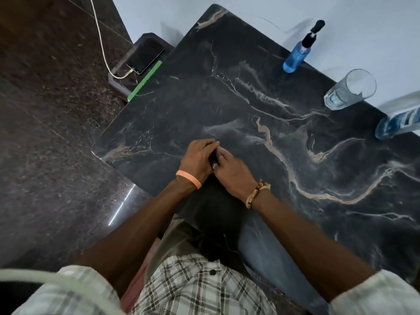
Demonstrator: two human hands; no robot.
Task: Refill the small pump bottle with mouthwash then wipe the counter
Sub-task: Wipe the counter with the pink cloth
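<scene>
A: Where are your hands?

B: Your left hand (200, 159) and right hand (231, 171) meet over the near part of the dark marble counter (261, 123), fingers bunched together around something small and dark between them. It is too hidden to name, so you cannot tell what either hand is pinching, or whether it grips at all.

A: And the pump bottle?

B: The small pump bottle (300, 51) stands well beyond your hands, up and to the right of them at the far edge by the wall. It holds blue liquid and its black pump head is on.

A: Anything else out that way?

B: A clear glass (350, 93) sits further right of the pump bottle, well apart from your hands. Right of that, cut off by the frame edge, stands a larger bottle (397, 125) with blue liquid.

A: To the left?

B: Beyond your left hand, off the counter, a phone (145, 56) lies on a lower ledge with a white cable (100, 35) plugged in.
</scene>
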